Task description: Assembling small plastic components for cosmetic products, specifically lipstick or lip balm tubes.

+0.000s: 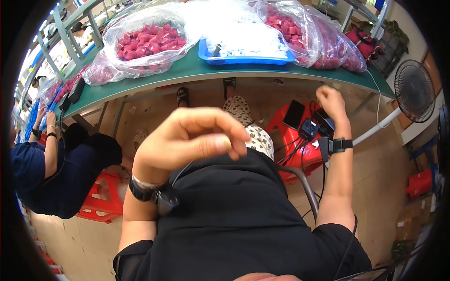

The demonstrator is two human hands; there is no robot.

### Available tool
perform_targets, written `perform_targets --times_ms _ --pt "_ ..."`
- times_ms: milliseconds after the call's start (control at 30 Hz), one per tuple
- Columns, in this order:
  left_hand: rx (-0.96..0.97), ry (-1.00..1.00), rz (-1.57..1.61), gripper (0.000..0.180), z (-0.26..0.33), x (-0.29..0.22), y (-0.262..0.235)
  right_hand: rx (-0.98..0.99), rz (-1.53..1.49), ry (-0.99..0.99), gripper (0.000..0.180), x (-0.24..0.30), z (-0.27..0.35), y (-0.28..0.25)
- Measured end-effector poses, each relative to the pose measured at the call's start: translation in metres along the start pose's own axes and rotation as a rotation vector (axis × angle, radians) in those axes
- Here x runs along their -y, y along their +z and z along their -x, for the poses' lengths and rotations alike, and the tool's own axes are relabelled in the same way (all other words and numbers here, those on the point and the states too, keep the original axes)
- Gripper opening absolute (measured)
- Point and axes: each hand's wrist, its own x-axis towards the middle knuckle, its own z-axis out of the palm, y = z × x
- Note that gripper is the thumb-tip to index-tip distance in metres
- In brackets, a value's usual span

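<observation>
My left hand (192,138) is raised close to the camera in front of my black shirt, fingers curled together with the thumb against them; nothing shows in it. My right hand (332,100) is stretched out to the right below the green table's edge (197,70), fingers closed in a loose fist just above a red stool (300,154) that carries a dark phone (294,114) and small black devices with cables. Whether the right hand grips anything is hidden. Both wrists wear black bands.
The green table holds a blue tray (243,58) of white parts and clear bags of pink pieces (150,42). A person in dark blue (51,168) sits at left on a red stool. A standing fan (415,91) is at right.
</observation>
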Motion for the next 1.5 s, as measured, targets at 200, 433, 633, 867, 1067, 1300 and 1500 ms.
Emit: perform_targets --times_ms 200,433,633,867,1067,1300,1500 --pt "-0.301 0.026 0.298 0.019 -0.016 0.037 -0.054 -0.373 -0.318 -0.274 0.016 0.098 -0.074 -0.002" --pt "-0.612 -0.081 0.294 0.018 -0.047 0.061 -0.090 -0.043 0.324 0.076 0.033 0.096 -0.162 0.016" --pt "-0.728 0.021 -0.511 0.021 -0.119 0.085 -0.130 0.088 0.399 0.054 0.029 0.086 -0.176 0.020" --pt "-0.667 -0.228 -1.377 0.030 -0.172 0.108 -0.166 -0.204 0.118 -0.039 0.022 0.076 -0.179 0.029" --pt "-0.607 -0.433 -1.390 0.032 -0.201 0.115 -0.182 0.004 -0.133 -0.222 0.022 0.052 -0.186 0.032" --pt "-0.647 -0.513 -1.422 0.018 -0.216 0.115 -0.184 -0.218 -0.159 -0.146 0.019 0.044 -0.184 0.035" --pt "-0.888 -0.342 -0.861 0.028 -0.205 0.112 -0.183 -0.320 -0.636 -0.076 0.017 0.046 -0.208 0.036"
